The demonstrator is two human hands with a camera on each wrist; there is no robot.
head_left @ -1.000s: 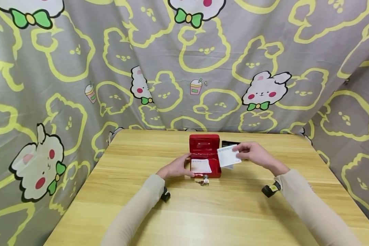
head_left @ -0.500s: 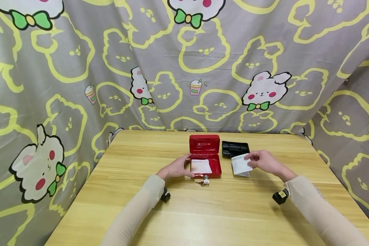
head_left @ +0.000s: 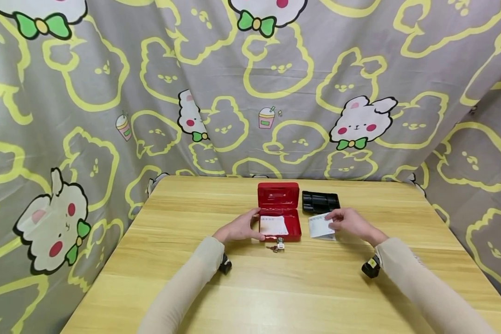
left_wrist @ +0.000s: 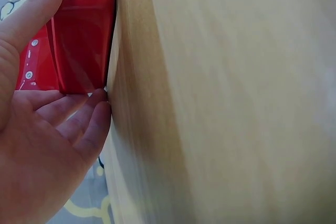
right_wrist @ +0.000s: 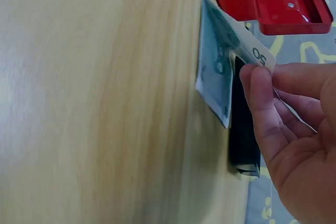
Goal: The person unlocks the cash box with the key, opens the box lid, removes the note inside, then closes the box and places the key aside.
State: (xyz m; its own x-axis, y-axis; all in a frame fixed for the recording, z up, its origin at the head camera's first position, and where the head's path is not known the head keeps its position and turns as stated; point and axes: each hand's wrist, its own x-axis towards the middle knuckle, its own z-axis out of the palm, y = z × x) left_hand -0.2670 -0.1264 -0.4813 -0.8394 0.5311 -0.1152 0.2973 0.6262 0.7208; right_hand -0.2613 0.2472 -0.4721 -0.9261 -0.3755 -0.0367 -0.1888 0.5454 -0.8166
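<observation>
My left hand (head_left: 240,227) holds the left side of an open red cash box (head_left: 292,225), thumb at the front corner and fingers toward the rear. The left wrist view shows the thumb and fingertips against the box's red wall (left_wrist: 84,40). A whitish printed paper (head_left: 272,225) lies in the box's left part. To the right of the box, my right hand (head_left: 351,222) pinches a folded banknote (right_wrist: 215,59) between thumb and forefinger. A "50" shows on the note, which hangs with its fold spread, close over the table.
Behind the banknote, a black compartment tray (head_left: 320,202) lies on the wooden table (head_left: 250,292). A small padlock (head_left: 280,243) hangs at the box's front, with keys (head_left: 273,249) beside it. A patterned curtain (head_left: 234,69) stands along the table's back and sides.
My right hand has carried the banknote from the box's right edge out to the right, then slightly back left and lower. This uncovers the black tray. My left hand stays put.
</observation>
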